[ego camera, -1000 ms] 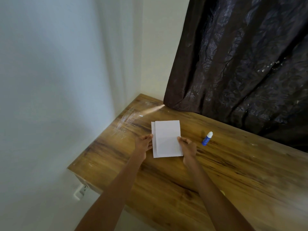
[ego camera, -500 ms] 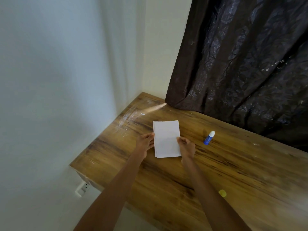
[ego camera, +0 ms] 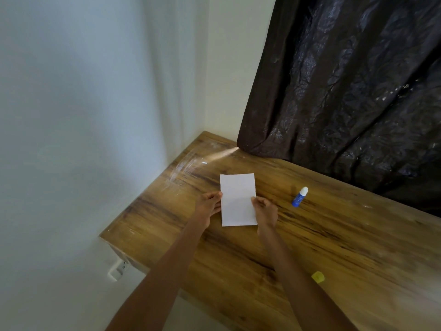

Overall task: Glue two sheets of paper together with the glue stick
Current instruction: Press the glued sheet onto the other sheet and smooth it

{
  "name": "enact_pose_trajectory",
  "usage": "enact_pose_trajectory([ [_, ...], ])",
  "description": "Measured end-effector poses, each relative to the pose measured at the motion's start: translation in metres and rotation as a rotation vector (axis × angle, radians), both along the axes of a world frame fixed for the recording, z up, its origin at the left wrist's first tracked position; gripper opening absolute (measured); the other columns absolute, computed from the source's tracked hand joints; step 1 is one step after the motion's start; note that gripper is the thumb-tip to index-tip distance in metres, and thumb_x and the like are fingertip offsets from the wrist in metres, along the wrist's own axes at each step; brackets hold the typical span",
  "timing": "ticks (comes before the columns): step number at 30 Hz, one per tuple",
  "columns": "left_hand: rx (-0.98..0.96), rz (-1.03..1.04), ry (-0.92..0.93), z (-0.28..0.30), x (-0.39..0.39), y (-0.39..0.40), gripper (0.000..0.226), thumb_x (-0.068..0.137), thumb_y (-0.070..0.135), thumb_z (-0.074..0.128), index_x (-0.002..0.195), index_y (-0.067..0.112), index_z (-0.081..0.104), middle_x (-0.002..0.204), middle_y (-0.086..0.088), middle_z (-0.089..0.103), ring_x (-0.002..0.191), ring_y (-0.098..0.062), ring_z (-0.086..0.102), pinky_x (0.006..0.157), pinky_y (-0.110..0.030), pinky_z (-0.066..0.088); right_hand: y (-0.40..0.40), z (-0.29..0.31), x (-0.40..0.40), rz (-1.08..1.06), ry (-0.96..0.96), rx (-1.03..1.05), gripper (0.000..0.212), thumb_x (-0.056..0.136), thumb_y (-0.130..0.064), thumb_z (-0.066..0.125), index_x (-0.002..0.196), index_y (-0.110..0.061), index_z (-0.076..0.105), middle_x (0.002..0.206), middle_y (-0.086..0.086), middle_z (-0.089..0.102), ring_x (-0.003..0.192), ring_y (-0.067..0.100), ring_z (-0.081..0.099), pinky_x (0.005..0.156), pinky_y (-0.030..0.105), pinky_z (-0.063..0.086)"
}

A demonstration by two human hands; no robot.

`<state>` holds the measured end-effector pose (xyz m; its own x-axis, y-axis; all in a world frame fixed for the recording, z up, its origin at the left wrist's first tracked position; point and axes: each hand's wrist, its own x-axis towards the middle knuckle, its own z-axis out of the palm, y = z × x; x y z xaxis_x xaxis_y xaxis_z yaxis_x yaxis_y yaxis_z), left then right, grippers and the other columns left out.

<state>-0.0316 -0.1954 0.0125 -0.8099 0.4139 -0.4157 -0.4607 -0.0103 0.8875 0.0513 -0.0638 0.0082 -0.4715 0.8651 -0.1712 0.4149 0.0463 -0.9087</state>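
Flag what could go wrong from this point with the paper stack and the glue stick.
1. Both hands, left hand and right hand, only touch the side edges of the paper stack; letting go carelessly could skew the aligned sheets.
2. The glue stick lies on its side on the wooden table, so it may roll.
3. The yellow cap lies apart from the glue stick, which may dry out.

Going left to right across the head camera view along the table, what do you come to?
wall socket → left hand → paper → right hand → glue stick → yellow cap
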Motion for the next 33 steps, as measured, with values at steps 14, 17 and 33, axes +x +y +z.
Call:
enact_pose_trajectory([
  [14,-0.008,0.004,0.069,0.003,-0.004,-0.001,0.030,0.093,0.015,0.054,0.117,-0.003,0.057,0.119,-0.017,0.064,0.106,-0.026,0.062,0.085,-0.034,0.052,0.004,-0.003,0.010,0.034,0.079,-0.064,0.039,0.084,-0.026,0.069,0.117,-0.009,0.059,0.117,0.008,0.063,0.101,0.016,0.056,0.085,0.028,0.046],
  [17,0.010,0.005,0.074,0.009,-0.010,-0.004,0.030,0.093,0.015,0.054,0.117,-0.002,0.057,0.120,-0.016,0.063,0.108,-0.027,0.061,0.087,-0.034,0.051,0.016,-0.005,0.022,0.224,0.011,-0.065,0.044,0.087,-0.028,0.066,0.124,-0.008,0.058,0.123,0.008,0.063,0.113,0.022,0.057,0.096,0.034,0.047],
  [33,-0.102,-0.005,0.238,0.017,-0.005,0.000,0.033,0.092,0.024,0.057,0.116,0.002,0.061,0.108,-0.013,0.069,0.093,-0.021,0.068,0.067,-0.022,0.057,0.024,-0.010,0.039,0.362,-0.110,0.028,0.025,0.086,-0.025,0.066,0.105,-0.009,0.070,0.079,-0.005,0.067,0.068,0.007,0.057,0.073,0.026,0.049],
])
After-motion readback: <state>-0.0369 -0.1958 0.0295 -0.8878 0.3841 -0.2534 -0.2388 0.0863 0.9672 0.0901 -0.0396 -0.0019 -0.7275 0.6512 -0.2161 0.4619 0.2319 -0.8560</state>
